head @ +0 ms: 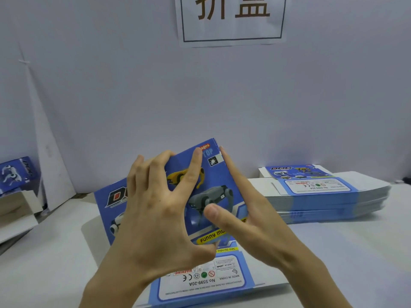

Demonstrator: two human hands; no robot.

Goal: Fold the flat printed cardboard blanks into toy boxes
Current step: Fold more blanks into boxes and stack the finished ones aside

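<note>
A blue printed cardboard blank (213, 174) with robot dog pictures stands tilted up at the middle of the white table (355, 252), and its lower panel with the white warning label lies flat toward me. My left hand (155, 214) grips the raised panel, fingers curled over its upper left edge and thumb at its bottom. My right hand (251, 210) presses against the panel's right edge with straight fingers, thumb on the printed face.
A thick stack of flat blanks (329, 196) lies at the right back of the table. At the far left sit a folded blue box (17, 174) and white cardboard pieces (15, 210). A white wall with a paper sign (231, 16) stands close behind.
</note>
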